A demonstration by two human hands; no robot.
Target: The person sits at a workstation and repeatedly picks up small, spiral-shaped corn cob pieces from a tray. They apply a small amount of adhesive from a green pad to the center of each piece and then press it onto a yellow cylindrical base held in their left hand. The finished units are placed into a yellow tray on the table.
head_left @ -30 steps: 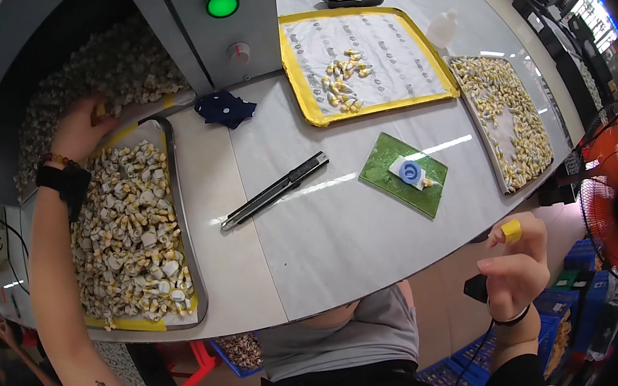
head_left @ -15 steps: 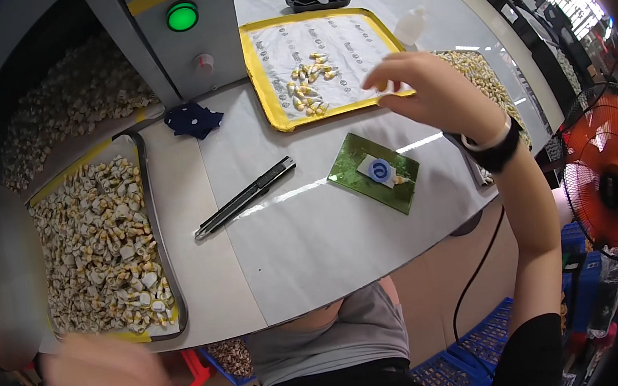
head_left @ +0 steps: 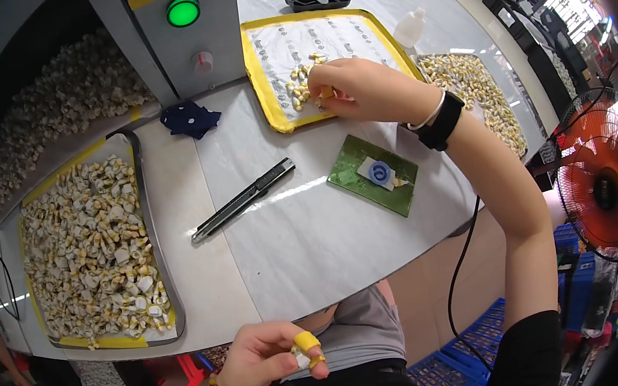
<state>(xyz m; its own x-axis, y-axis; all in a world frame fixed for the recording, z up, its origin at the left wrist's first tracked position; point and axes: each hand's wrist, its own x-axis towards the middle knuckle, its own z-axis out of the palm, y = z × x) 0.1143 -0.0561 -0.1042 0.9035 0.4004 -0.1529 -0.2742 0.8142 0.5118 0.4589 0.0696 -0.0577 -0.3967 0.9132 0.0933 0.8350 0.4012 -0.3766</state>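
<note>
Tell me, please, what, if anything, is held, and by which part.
The left hand pinches a small white item, gripped part unclear; whether the right hand holds anything cannot be told.

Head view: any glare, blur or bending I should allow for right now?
In the head view, a white glare streak crosses the tabletop beside the cutter; the left hand and right hand look fairly sharp; in that same view, the pile inside the machine sits in shadow, and the table's front edge bows.
</note>
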